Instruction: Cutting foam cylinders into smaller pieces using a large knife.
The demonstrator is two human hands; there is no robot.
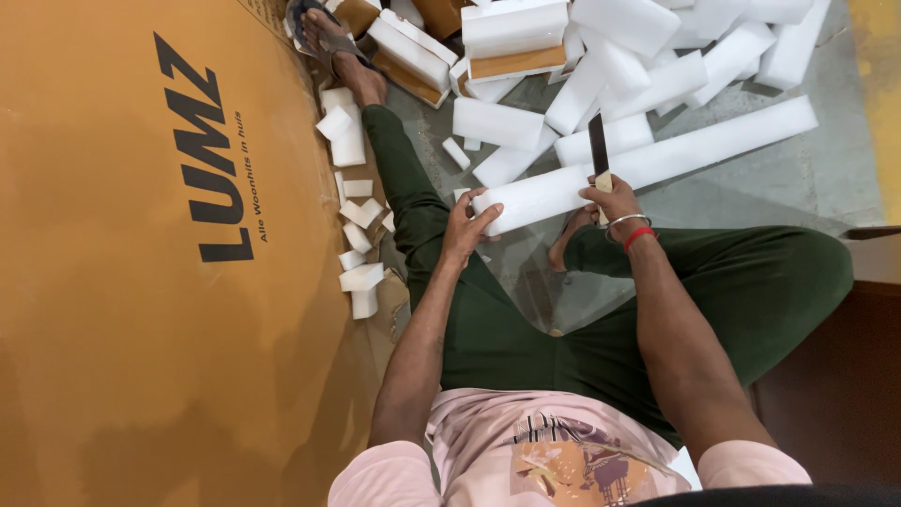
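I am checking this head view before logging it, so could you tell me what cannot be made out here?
- Knife: handle hidden inside the right hand.
- Long foam bar: near end covered by the left hand.
- Foam pile: cut off by the top edge.
- Cardboard sheet: runs past the left edge.

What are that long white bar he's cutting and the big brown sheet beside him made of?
The long white bar looks like soft packing foam: matte, pure white, with clean-cut edges. The brown sheet looks like cardboard: flat, matte tan, with printed lettering. The knife blade looks like dark metal.
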